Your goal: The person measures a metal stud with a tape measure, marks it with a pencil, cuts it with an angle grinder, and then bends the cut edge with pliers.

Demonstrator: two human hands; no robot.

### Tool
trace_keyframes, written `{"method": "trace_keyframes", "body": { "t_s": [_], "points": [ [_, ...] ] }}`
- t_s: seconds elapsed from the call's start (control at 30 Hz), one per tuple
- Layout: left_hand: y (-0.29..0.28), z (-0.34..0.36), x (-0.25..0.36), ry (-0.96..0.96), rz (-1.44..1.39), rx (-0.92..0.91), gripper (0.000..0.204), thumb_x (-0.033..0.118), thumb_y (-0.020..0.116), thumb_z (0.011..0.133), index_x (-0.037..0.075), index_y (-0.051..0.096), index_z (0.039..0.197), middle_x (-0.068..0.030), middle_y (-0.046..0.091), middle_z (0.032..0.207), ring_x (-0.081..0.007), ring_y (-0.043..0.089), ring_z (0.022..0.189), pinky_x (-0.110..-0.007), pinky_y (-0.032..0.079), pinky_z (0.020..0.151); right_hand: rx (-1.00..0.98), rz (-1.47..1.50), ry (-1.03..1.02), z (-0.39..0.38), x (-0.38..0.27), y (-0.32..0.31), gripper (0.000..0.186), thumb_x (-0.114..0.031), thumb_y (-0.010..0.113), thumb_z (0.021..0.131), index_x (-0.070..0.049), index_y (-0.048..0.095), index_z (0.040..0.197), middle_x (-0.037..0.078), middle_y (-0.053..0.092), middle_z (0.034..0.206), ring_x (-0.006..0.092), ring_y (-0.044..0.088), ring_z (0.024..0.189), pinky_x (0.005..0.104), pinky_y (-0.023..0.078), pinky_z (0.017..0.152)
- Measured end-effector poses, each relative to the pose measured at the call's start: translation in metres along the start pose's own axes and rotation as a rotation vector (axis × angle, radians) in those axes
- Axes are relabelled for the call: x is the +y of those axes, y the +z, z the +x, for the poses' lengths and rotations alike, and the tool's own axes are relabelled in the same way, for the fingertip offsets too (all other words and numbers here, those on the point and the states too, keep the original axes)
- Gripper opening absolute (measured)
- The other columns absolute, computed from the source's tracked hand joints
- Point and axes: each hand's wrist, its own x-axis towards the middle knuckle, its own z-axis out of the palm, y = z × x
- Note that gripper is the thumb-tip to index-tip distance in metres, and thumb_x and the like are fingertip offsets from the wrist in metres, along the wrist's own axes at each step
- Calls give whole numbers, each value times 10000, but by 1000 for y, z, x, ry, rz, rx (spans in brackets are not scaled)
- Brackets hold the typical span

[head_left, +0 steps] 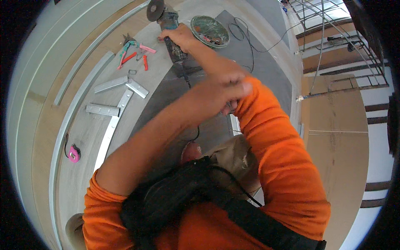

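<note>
My right hand is wrapped round the body of an angle grinder, which has a dark disc at its far end and a cord trailing from its near end. Across my chest, my left hand reaches to my right forearm. Its fingers are closed on the orange sleeve at the bunched cuff; they are slightly blurred. The left sleeve is pushed up, baring that forearm. Beside the grinder stands a round green basket with small bits inside.
Left of the grinder lie teal-and-red snips and red-handled pliers. Nearer are short metal pieces, a long metal strip and a pink tape measure. A metal channel curves along the left; scaffolding stands right.
</note>
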Motion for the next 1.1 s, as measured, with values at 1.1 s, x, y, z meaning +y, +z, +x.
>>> {"method": "trace_keyframes", "body": {
  "t_s": [1.1],
  "points": [
    [-324,-202,-158,-1028,672,1401,587,572,632,872,7,765,957,-168,756,935,-279,753,789,-387,591,735,-400,15,21,-116,13,-20,618,-270,817,728,15,571,1219,83,662,1026,198,645,893,349,516,825]
  ]
}}
